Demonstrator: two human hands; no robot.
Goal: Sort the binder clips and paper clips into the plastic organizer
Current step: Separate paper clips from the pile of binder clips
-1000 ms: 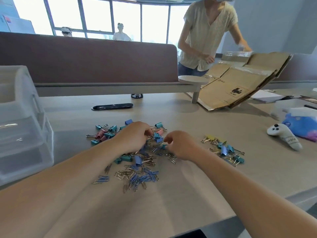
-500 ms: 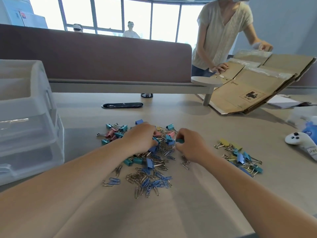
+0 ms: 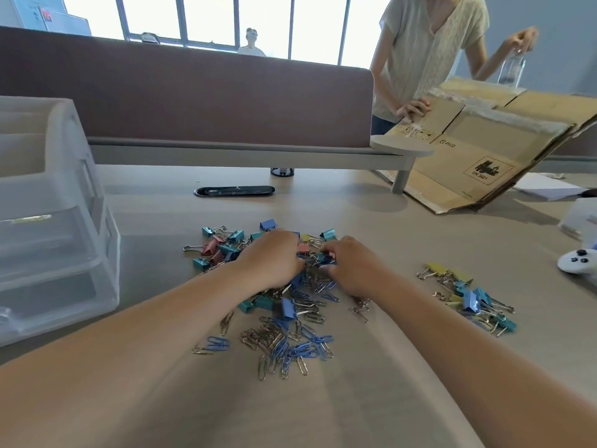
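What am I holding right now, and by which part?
The right hand pinches a dark blue metal binder clip, seemingly by its body; whether the left hand holds anything cannot be told.

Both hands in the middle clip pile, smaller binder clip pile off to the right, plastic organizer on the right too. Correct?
No. The head view shows the plastic organizer at the table's left, not its right. The rest holds: the left hand and right hand are in the middle clip pile, and the smaller binder clip pile lies to the right.
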